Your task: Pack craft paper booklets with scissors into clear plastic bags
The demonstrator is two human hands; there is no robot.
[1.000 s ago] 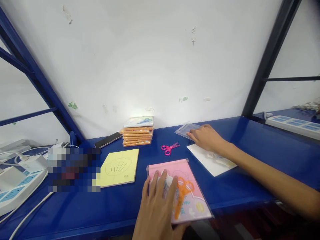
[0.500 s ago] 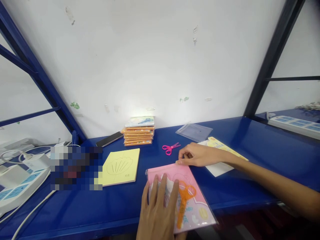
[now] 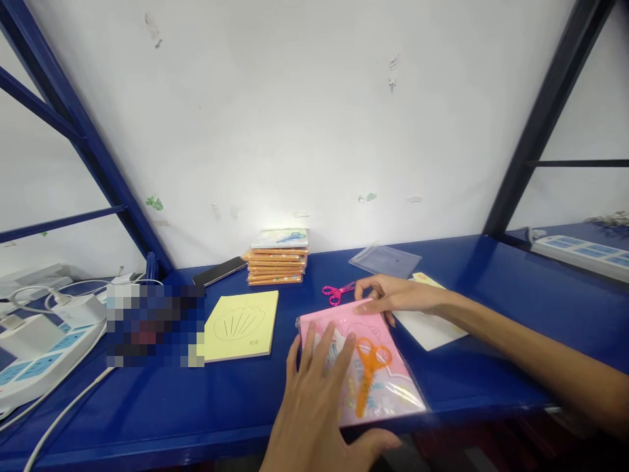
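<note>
A pink packet in clear plastic lies at the front edge of the blue table, with orange scissors inside it. Spread fingers of my left hand rest on its left part, the thumb stretched out below its lower edge. At the packet's top corner, my right hand pinches the edge, its thumb on the pink face and some fingers behind. Just past that hand lie pink scissors. A white and yellow sheet is partly hidden under my right wrist.
A yellow pad with a shell drawing lies left. Behind it are a stack of orange packets and a dark phone. An empty clear sleeve is near the wall. Power strips and cables occupy the left; a blurred patch hides something.
The packet has slid slightly away from me, its near end lifting off the front edge. My left thumb has come out from under it, and my right fingers have moved round its top corner.
</note>
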